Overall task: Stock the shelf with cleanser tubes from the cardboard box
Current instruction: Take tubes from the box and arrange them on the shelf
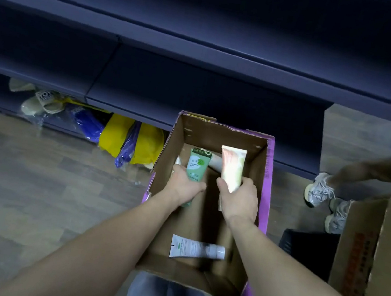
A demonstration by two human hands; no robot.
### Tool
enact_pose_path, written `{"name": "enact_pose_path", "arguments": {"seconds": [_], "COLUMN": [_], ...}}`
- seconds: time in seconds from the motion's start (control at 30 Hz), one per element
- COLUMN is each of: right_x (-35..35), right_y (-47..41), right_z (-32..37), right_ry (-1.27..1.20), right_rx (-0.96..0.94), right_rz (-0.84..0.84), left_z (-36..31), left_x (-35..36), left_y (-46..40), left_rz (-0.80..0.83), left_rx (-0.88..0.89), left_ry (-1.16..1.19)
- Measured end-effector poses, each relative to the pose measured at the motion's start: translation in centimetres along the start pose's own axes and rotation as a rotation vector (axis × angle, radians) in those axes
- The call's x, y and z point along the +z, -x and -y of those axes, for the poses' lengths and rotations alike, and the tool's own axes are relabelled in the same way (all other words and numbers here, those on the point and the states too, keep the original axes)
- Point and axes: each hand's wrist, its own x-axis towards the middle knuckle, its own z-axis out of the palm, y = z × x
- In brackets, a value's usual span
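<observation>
An open cardboard box [259,172] with purple outer sides stands on the floor below me. Inside it, my left hand [185,184] grips a green cleanser tube [198,164] held upright. My right hand [240,199] grips a pale cream and peach tube [232,168], also upright. A white tube [197,249] lies flat on the box bottom, nearer to me. Another tube [215,162] lies partly hidden behind the two held ones. The dark blue shelf [173,88] runs across the view just beyond the box, its boards bare.
Under the lowest shelf board lie bagged slippers [41,103] and yellow and blue bags [125,137]. Another person's legs and sneakers [322,192] stand to the right. A second cardboard box [377,251] and a dark crate [307,243] sit at the right. The floor is wood-patterned.
</observation>
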Motion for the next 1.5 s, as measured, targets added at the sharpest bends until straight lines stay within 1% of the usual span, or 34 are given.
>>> {"name": "enact_pose_path", "arguments": {"seconds": [0.17, 0.3, 0.37, 0.53, 0.67, 0.8, 0.93, 1.1, 1.37, 1.5], "right_x": [-2.3, -4.8, -6.2, -9.7, -11.9, -14.2, -16.7, -19.8, -25.6, -28.7], "right_y": [2.0, 3.4, 4.3, 6.8, 9.0, 11.7, 14.6, 17.5, 21.4, 22.7], "right_z": [1.2, 2.5, 3.5, 6.4, 9.0, 11.8, 14.7, 18.2, 24.4, 27.2], "right_ry": [-0.044, -0.102, -0.135, -0.139, -0.148, -0.127, -0.192, -0.275, -0.385, -0.412], "right_rx": [-0.055, -0.043, -0.034, -0.098, -0.185, -0.247, -0.301, -0.364, -0.420, -0.473], "right_rz": [-0.053, -0.093, -0.108, -0.180, -0.259, -0.336, -0.429, -0.496, -0.563, -0.630], "left_z": [-1.0, -2.8, -3.9, -6.9, -8.8, -10.7, -12.9, -16.7, -22.6, -25.0], "left_x": [-1.2, -2.7, -3.7, -6.2, -8.5, -11.4, -14.7, -18.5, -23.8, -26.3], "left_y": [2.5, 4.6, 5.8, 9.1, 12.5, 15.4, 18.4, 22.8, 29.1, 31.7], "left_rz": [-0.227, -0.332, -0.374, -0.436, -0.494, -0.535, -0.567, -0.599, -0.598, -0.629], "left_rx": [0.082, 0.090, 0.109, 0.194, 0.308, 0.414, 0.548, 0.660, 0.755, 0.812], "left_ry": [-0.050, -0.203, -0.226, -0.176, -0.182, -0.122, -0.027, 0.049, 0.127, 0.164]}}
